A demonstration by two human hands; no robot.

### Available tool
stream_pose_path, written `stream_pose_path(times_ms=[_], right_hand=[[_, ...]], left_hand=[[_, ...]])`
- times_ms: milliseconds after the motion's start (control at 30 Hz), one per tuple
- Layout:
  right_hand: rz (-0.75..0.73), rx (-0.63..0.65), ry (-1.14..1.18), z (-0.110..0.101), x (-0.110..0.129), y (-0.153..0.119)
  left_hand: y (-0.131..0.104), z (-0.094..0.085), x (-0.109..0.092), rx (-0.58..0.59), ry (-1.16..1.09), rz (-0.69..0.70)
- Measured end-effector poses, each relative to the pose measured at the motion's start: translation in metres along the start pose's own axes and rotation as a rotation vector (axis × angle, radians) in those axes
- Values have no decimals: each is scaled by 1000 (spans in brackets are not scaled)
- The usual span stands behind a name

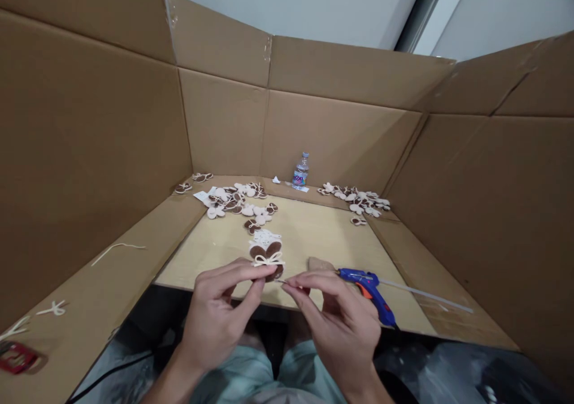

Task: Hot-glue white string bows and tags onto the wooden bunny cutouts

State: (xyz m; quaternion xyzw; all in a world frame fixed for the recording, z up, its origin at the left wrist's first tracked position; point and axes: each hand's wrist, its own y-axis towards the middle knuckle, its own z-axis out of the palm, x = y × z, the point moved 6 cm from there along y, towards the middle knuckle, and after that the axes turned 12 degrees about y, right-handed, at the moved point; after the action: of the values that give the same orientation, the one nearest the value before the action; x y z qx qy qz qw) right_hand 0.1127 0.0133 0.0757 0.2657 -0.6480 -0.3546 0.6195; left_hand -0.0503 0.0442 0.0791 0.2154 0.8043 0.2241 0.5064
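Between the thumb and fingers of my left hand (222, 305) is a brown felt bunny-head shape (265, 251) with pale edges, held upright above the front of the board. A cream string bow (269, 260) lies across its middle. My right hand (338, 308) is pinched closed just right of the shape's lower edge. Something thin and small shows at its fingertips, too little to name. A blue glue gun (370, 287) with an orange trigger lies right of my right hand, a long clear glue stick (426, 293) running out of its back.
Brown and white felt pieces pile up at the back left (233, 199) and back right (365, 202). A water bottle (301, 170) stands by the rear cardboard wall (341, 123). At left lie a loose string (119, 246), a string bow (54, 308) and a red object (18, 357).
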Motion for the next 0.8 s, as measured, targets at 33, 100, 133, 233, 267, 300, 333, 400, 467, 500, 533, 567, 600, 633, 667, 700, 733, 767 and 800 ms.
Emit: stream_pose_path(times_ms=[33,100,133,233,267,300,333,400,467,500,533,567,600,633,667,700,733,767,800], right_hand=[[5,1,-5,0,-1,0],[8,6,-6,1,-1,0],[10,7,-3,1,-2,0],[11,5,13,2,-3,0],[16,4,15,2,-4,0],[21,3,16,2,-4,0],[25,2,16,2,-4,0],[35,0,14,1,-5,0],[45,-1,15,1,-5,0],[50,-1,16,0,-6,0],[56,-3,18,0,-6,0],[66,-6,22,0,-7,0],[78,-12,30,-1,-8,-1],[97,-19,38,-1,-9,-1],[120,-26,46,-1,-11,-2],[146,-35,57,-2,-13,-2],[178,-46,72,-3,-14,-2],[218,-56,95,-4,-17,-2],[268,-67,127,-5,-19,-2]], left_hand=[[0,0,0,2,3,-1],[0,1,-1,9,2,2],[0,1,-1,13,2,2],[-1,1,-2,23,3,-2],[-1,1,-2,24,3,-3],[-1,1,-2,26,2,-1],[-1,2,-1,30,0,1],[-1,3,-1,41,-7,4],[-2,4,0,58,-18,-1],[-3,5,1,65,-25,-4],[-3,6,2,71,-32,-11],[-3,7,3,76,-40,-20],[-3,8,5,78,-49,-33],[-3,9,6,77,-59,-50],[-3,9,7,74,-71,-70],[-3,10,9,75,-87,-92],[-3,10,10,78,-110,-114],[-3,11,11,87,-140,-137],[-3,12,11,102,-174,-160]])
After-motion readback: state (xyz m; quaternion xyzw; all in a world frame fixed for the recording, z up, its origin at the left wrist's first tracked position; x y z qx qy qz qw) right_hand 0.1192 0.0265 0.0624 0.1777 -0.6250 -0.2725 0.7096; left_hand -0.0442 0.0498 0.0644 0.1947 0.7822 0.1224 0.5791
